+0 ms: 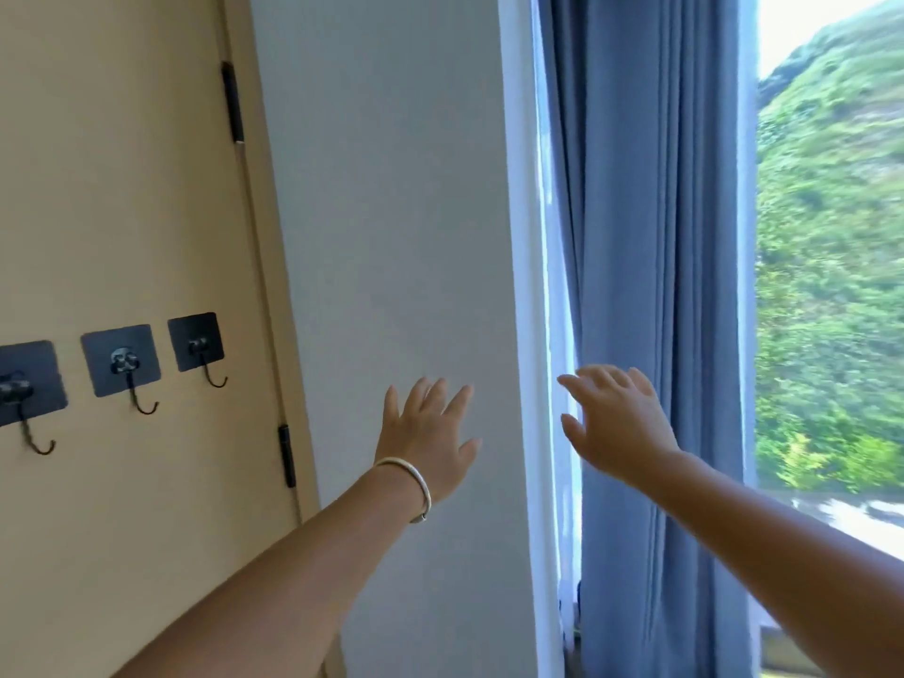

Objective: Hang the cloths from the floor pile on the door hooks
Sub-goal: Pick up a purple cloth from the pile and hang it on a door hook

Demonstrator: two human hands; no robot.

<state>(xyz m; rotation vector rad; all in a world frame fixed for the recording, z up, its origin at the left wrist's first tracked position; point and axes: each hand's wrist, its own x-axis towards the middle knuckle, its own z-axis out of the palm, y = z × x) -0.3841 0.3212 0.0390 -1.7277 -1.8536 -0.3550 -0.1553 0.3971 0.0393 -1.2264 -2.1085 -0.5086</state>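
Three black adhesive hooks sit in a row on the beige door (122, 212): a left hook (27, 393), a middle hook (122, 362) and a right hook (196, 344). All three hang bare. No cloth and no floor pile are in view. My left hand (428, 435), with a pale bangle on the wrist, is raised before the grey wall with fingers spread, holding nothing. My right hand (614, 423) is raised in front of the blue curtain, fingers straight, holding nothing. Both hands are well to the right of the hooks.
A grey wall (391, 212) stands between the door and the window. A blue curtain (655, 286) hangs at the window's left side. Green hillside (831, 286) shows through the glass. Black hinges (232, 107) run down the door's right edge.
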